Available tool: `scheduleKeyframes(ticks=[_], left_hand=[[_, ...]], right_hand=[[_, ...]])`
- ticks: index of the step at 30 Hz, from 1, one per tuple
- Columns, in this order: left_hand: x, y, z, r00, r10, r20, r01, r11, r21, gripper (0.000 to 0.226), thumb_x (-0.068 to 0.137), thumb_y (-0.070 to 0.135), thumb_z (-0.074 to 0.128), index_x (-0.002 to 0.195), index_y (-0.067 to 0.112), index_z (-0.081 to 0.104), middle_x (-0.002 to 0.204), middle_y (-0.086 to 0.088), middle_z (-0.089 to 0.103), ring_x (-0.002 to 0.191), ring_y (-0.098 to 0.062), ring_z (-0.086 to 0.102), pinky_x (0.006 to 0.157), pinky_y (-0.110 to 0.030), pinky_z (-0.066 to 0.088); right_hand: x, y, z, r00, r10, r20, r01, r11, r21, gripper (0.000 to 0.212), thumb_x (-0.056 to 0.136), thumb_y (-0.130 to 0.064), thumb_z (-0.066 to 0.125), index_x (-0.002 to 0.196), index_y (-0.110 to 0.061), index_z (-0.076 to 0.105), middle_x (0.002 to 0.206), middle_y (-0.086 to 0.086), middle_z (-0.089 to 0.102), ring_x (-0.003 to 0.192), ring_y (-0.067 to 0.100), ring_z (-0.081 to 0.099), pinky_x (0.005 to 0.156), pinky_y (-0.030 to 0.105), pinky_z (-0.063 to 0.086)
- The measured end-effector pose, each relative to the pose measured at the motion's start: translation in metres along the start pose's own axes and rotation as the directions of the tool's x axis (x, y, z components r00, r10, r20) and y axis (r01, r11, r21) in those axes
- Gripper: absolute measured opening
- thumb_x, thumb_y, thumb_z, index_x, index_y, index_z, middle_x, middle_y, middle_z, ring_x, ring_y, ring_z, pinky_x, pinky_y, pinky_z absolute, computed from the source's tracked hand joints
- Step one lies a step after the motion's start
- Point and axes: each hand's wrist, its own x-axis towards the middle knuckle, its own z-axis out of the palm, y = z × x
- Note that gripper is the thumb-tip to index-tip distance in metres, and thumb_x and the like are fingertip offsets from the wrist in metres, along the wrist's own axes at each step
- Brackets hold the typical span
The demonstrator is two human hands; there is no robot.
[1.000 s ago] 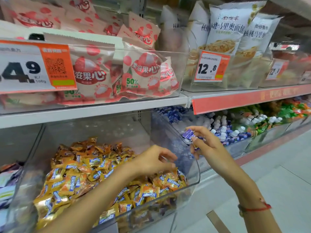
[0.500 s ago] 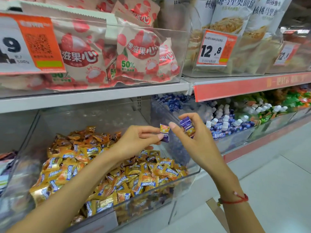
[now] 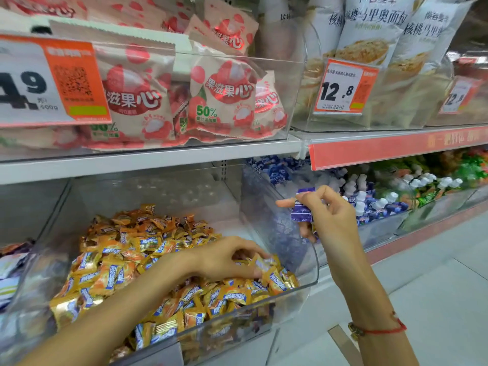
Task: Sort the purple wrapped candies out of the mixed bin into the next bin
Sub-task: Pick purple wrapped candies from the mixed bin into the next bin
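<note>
You are in the middle of the sorting job: some purple ones are in your hand, and you are digging for more. The biggest thing in front of you is the mixed bin [image 3: 303, 285], one clear box piled with orange candies [image 3: 148, 249], far too many to count. To its right sits the next bin [image 3: 380, 228], also one clear box, holding a heap of blue and purple candies and small white ones, again too many to count. Your left hand [image 3: 227, 258] lies down in the orange pile near the bin's front right corner, with its fingers curled into the candies; I cannot tell if it has got one yet. Your right hand [image 3: 330, 215] is up in the air, over the wall between the two bins, and it pinches the purple candies [image 3: 302, 210]. I can see at least two purple wrappers in that hand, one above the other, and maybe more are hidden behind the fingers. I think the next move is to find another purple wrapper under the orange ones and pull it free, or to carry your right hand over the next bin and let go. Take care that no orange candy comes along.
</note>
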Motion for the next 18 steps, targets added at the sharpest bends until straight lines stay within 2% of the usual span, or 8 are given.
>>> scheduleKeyframes(ticks=[2,4,7,9,11,13,15,18], left_hand=[[0.01,-0.012,-0.007,0.978,-0.041,-0.206,0.087,0.972,0.22,0.019,0.09,0.032,0.066,0.109,0.03,0.069,0.103,0.007,0.07,0.093,-0.008,0.062,0.078,-0.025,0.046],[0.012,-0.021,-0.016,0.922,-0.092,-0.376,0.281,0.827,0.488,0.014,0.092,0.036,0.062,0.103,0.033,0.07,0.105,0.012,0.07,0.098,-0.011,0.064,0.079,-0.029,0.049],[0.01,-0.026,-0.024,0.844,-0.082,-0.53,0.355,0.826,0.437,0.019,0.096,0.028,0.053,0.109,0.034,0.067,0.114,0.01,0.067,0.102,-0.014,0.064,0.085,-0.032,0.052],[0.009,-0.019,-0.028,0.887,-0.041,-0.459,0.203,0.929,0.309,0.022,0.098,0.029,0.051,0.115,0.036,0.065,0.118,0.013,0.063,0.107,-0.01,0.06,0.091,-0.032,0.049],[0.014,-0.005,-0.022,0.977,0.033,-0.21,0.005,0.984,0.178,0.028,0.098,0.032,0.052,0.125,0.032,0.061,0.128,0.011,0.056,0.121,-0.006,0.05,0.101,-0.027,0.039],[0.024,0.002,-0.008,0.997,0.073,-0.007,-0.07,0.972,0.224,0.033,0.098,0.034,0.053,0.13,0.03,0.058,0.134,0.008,0.055,0.125,-0.008,0.047,0.106,-0.028,0.036],[0.033,-0.002,-0.002,1.0,0.024,0.005,-0.025,0.947,0.319,0.031,0.098,0.036,0.051,0.127,0.032,0.06,0.129,0.007,0.06,0.119,-0.013,0.054,0.099,-0.033,0.044],[0.028,-0.009,-0.011,0.981,-0.095,-0.17,0.171,0.843,0.51,0.029,0.097,0.039,0.052,0.125,0.036,0.06,0.126,0.008,0.063,0.116,-0.018,0.057,0.088,-0.031,0.045]], right_hand=[[0.0,0.001,-0.001,0.999,0.027,0.033,-0.027,0.999,-0.021,0.021,0.089,-0.002,0.054,0.08,-0.012,0.039,0.072,0.002,0.074,0.035,0.009,0.038,0.036,0.016,0.032],[0.001,0.006,-0.002,0.995,0.065,0.072,-0.06,0.995,-0.073,0.016,0.089,-0.001,0.055,0.089,-0.014,0.045,0.067,-0.002,0.071,0.037,0.007,0.042,0.038,0.015,0.035],[0.004,0.013,-0.001,0.988,0.083,0.128,-0.06,0.983,-0.173,0.02,0.097,-0.009,0.049,0.11,-0.023,0.056,0.076,-0.003,0.062,0.044,-0.003,0.047,0.046,0.011,0.039],[0.007,0.016,0.001,0.987,0.059,0.149,-0.035,0.987,-0.158,0.023,0.101,-0.014,0.044,0.114,-0.026,0.058,0.076,-0.002,0.055,0.042,-0.001,0.042,0.044,0.011,0.034],[0.008,0.017,0.004,0.99,0.04,0.136,-0.023,0.991,-0.129,0.021,0.102,-0.018,0.043,0.114,-0.025,0.059,0.071,-0.002,0.049,0.041,0.0,0.036,0.042,0.012,0.03],[0.009,0.019,0.007,0.994,0.018,0.108,-0.001,0.988,-0.157,0.018,0.101,-0.021,0.047,0.11,-0.026,0.061,0.065,-0.007,0.045,0.043,0.001,0.034,0.044,0.013,0.03],[0.01,0.022,0.008,0.994,-0.003,0.111,0.026,0.978,-0.205,0.016,0.1,-0.02,0.048,0.107,-0.027,0.061,0.062,-0.017,0.044,0.048,0.002,0.037,0.05,0.014,0.032],[0.009,0.024,0.008,0.99,-0.01,0.142,0.045,0.969,-0.243,0.02,0.102,-0.016,0.043,0.104,-0.027,0.06,0.055,-0.014,0.045,0.053,0.016,0.037,0.048,0.02,0.032]])
